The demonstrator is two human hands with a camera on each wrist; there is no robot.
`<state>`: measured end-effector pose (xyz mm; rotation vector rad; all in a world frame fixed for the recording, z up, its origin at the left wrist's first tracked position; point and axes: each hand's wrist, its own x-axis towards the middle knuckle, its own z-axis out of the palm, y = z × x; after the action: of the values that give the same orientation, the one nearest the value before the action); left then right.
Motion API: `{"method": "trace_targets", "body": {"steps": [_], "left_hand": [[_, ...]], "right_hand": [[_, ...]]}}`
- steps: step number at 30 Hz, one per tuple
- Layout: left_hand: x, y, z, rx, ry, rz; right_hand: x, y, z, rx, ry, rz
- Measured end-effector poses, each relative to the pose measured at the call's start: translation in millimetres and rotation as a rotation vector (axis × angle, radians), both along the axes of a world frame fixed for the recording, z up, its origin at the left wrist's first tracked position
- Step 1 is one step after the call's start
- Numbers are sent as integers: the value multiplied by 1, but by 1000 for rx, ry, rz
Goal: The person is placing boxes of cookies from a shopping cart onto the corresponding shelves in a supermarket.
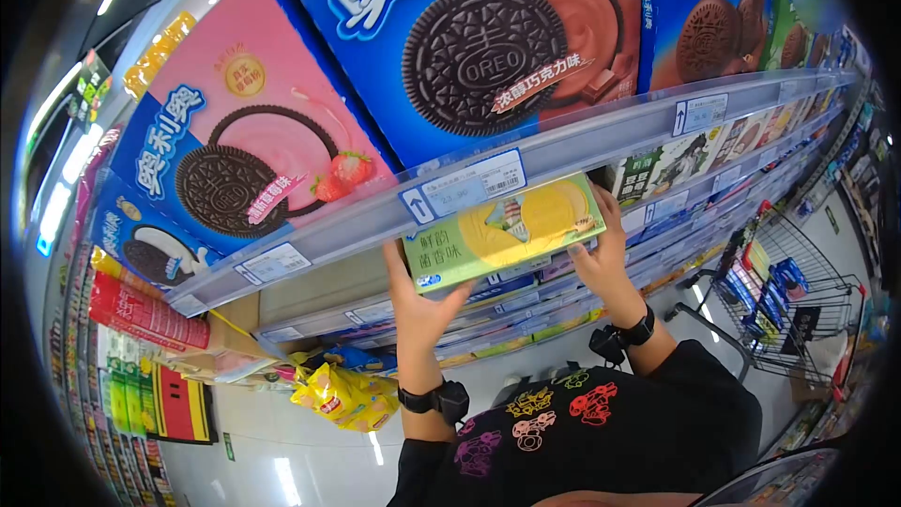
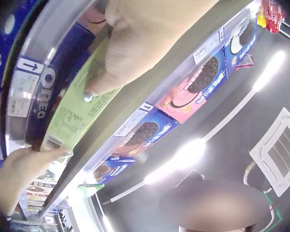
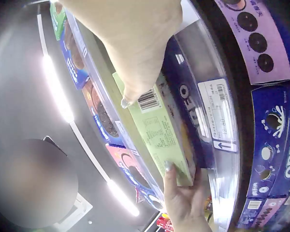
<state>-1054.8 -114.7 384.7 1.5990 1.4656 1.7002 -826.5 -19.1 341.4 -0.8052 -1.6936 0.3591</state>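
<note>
A green and yellow carton [image 1: 507, 230], with Chinese lettering and a yellow picture on its front, is held level just below a shelf lip. My left hand [image 1: 422, 310] grips its left end, the thumb along the underside. At the other end my right hand [image 1: 605, 249] holds it, thumb under the lower edge and fingers partly hidden behind. In the left wrist view the carton's pale green side [image 2: 67, 121] carries small print, with the left thumb [image 2: 104, 84] pressed on it. The right wrist view shows a barcode beside the right thumb [image 3: 132, 94].
Large Oreo boxes [image 1: 488, 47] line the shelf above, over clear strips with price labels [image 1: 469, 188]. Lower shelves hold more packs. Yellow bags [image 1: 343, 399] hang at lower left. A wire shopping cart [image 1: 788, 300] with goods stands on the right.
</note>
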Motion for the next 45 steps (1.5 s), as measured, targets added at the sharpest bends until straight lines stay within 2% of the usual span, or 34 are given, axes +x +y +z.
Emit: {"method": "trace_targets", "body": {"steps": [1, 4, 8, 14, 17, 24, 32, 39, 42, 45], "left_hand": [[-3, 5, -2, 85, 54, 7], [-14, 12, -19, 59, 110, 56], [-13, 16, -9, 43, 21, 3], [-15, 20, -9, 68, 103, 23], [-14, 20, -11, -11, 119, 22], [-13, 23, -14, -28, 193, 91], [-13, 23, -20, 23, 156, 84], [-15, 22, -32, -11, 331, 130], [-7, 17, -24, 113, 138, 69], [1, 10, -35, 447, 221, 153]], "right_hand": [[-2, 1, 1, -4, 16, -3], [-4, 0, 6, -51, 9, -50], [-8, 1, 8, -27, -59, -89], [-15, -1, 10, -81, -49, -155], [-20, 0, 5, -94, -16, -213], [-27, -2, -3, -6, -44, -339], [-31, -12, -5, 20, 108, -396], [-26, -20, -8, -32, 108, -438], [-26, -24, -4, -5, 101, -435], [-11, -38, 6, 79, -20, -439]]}}
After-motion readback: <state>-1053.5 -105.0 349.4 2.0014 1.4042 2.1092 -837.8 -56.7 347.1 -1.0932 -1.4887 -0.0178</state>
